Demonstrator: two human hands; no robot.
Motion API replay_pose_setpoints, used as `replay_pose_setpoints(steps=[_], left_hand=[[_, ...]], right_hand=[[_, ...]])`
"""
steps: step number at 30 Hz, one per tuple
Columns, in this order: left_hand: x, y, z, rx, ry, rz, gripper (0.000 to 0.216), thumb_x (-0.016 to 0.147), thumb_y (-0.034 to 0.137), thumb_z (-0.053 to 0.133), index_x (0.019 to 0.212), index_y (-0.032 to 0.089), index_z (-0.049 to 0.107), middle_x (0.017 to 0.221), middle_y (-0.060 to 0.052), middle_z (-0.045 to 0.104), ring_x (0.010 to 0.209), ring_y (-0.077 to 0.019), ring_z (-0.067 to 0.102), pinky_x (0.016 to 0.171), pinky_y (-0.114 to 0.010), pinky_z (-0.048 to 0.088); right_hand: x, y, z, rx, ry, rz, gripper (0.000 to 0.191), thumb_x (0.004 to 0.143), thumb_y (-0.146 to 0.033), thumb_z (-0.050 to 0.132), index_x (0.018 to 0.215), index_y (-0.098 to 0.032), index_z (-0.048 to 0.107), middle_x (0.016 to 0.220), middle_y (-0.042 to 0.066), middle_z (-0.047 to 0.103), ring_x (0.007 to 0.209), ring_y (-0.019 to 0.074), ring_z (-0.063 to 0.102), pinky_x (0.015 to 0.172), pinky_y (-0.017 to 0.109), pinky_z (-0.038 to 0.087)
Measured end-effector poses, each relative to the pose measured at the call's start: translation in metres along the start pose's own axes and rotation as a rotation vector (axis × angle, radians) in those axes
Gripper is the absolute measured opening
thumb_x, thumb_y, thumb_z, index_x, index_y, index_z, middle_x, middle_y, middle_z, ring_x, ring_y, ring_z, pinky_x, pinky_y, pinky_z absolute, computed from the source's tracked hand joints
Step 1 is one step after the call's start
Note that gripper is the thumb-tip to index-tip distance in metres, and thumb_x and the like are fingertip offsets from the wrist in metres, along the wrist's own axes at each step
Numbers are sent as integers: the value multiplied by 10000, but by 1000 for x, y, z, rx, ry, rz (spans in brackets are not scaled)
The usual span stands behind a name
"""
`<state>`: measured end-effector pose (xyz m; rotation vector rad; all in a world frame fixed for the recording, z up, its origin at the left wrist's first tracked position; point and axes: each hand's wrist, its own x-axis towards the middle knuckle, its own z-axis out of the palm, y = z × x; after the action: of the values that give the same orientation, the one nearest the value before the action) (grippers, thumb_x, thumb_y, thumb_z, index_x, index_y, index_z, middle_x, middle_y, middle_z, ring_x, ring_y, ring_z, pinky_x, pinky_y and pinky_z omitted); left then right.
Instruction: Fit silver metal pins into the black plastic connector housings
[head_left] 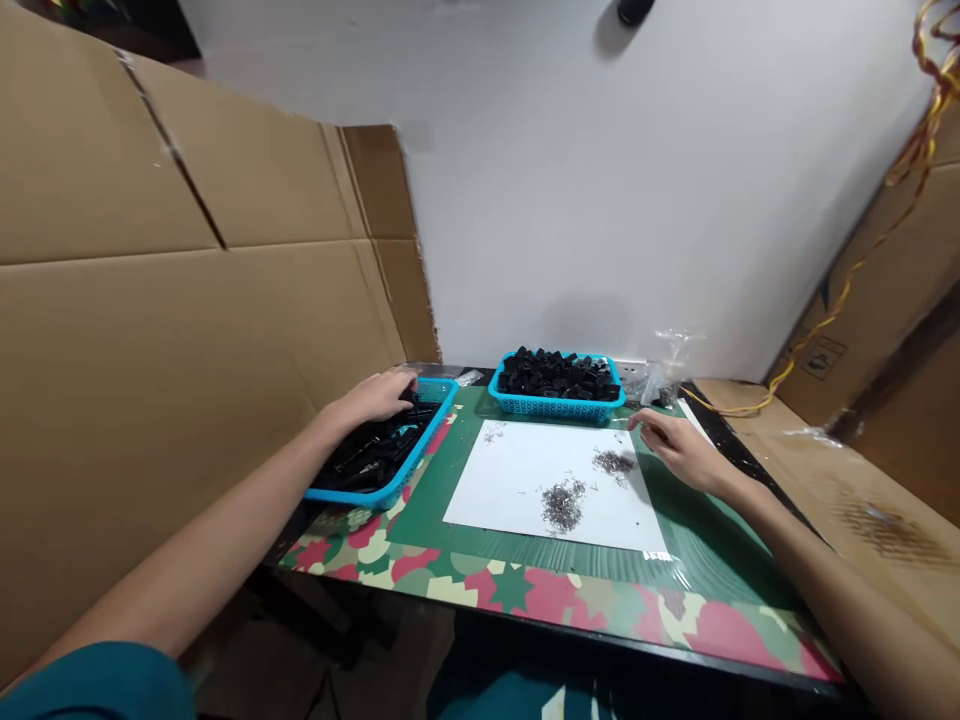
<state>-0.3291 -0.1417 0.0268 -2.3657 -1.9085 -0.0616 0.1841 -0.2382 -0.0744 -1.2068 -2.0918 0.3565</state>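
Observation:
My left hand (384, 394) reaches over the far end of a blue plastic basket (405, 470) filled with long black plastic pieces (375, 455). Its fingers curl down around a black plastic piece, though the fingertips are partly hidden. At the right edge of a white sheet of paper (510, 490), my right hand (679, 450) hovers with bent fingers, thumb and forefinger close together. Whatever it may hold is too small to make out. Small metal pins or springs lie on the paper in a larger pile (562, 507) and a smaller pile (613, 462).
A second blue basket (556, 408), heaped with black blocky parts (555, 375), stands behind the paper by the wall. Clear plastic bags (656, 385) lie right of it. Cardboard (187, 350) walls the left side. Yellow twisted wires (847, 290) hang at right.

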Motion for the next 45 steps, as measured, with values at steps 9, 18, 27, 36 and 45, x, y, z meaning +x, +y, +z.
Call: replay_pose_setpoints(steps=[9,18,27,36,45], left_hand=[[-7,40,-25,-203,289,4,441,930,467,524,1242,206,696,1112,-75,768,943,-239,694,854,-307,516],[-21,189,-8,-848,392,277,316,965,464,573,1103,181,583,875,-17,631,774,-149,571,687,-258,440],[-27,255,69,-1380,-46,363,328,853,352,730,1081,189,560,771,27,556,661,-111,522,622,-246,433],[-47,262,75,-1571,-195,376,282,902,405,733,1026,154,700,862,-42,685,641,-96,529,586,-242,417],[-54,267,76,-1663,-356,379,355,913,495,727,919,143,769,815,-38,655,633,-92,509,585,-242,391]], right_hand=[[0,-37,20,103,-216,-76,225,976,-308,613,938,-163,781,767,29,647,666,149,524,640,277,383],[-1,-37,32,146,-256,-6,101,908,-238,724,898,-167,795,727,2,635,649,135,524,624,257,374],[0,-38,24,252,-277,9,90,892,-192,696,809,-167,722,809,21,679,705,139,566,658,264,410],[0,-40,18,492,-23,-1,134,879,-315,787,837,-191,759,868,52,722,798,188,631,715,331,475],[-5,-51,21,572,186,-73,69,825,-297,872,849,-247,830,831,25,635,760,175,623,686,336,513]])
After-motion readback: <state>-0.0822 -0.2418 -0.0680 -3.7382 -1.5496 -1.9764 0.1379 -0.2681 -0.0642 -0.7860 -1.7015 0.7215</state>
